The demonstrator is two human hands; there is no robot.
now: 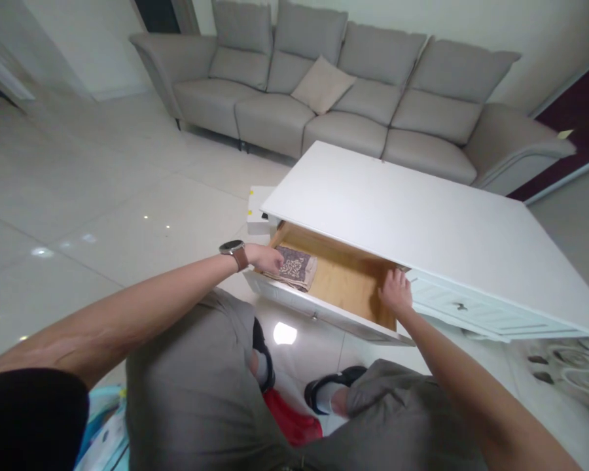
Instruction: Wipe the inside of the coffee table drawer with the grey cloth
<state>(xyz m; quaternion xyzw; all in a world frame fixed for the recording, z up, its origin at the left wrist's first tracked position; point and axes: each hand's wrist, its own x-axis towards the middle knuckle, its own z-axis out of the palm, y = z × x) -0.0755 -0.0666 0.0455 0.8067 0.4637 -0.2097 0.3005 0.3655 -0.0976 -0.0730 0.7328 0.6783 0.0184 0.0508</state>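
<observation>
A wooden drawer (348,282) with a white front is pulled out from the white coffee table (397,203). At its left end lies a folded patterned cloth (294,267), dark purple and beige. My left hand (267,258), with a watch on the wrist, is closed over the drawer's left side, right beside the cloth; part of its grip is hidden. Across the drawer, my right hand (396,291) is curled over the right side wall near the tabletop edge. Bare light wood shows between the cloth and my right hand.
A grey sofa (275,111) with a beige cushion (322,85) stands behind the table. A white box (259,206) sits on the floor at the table's left end. Between my feet is a red object (292,418), and a patterned rug (569,373) lies at the right.
</observation>
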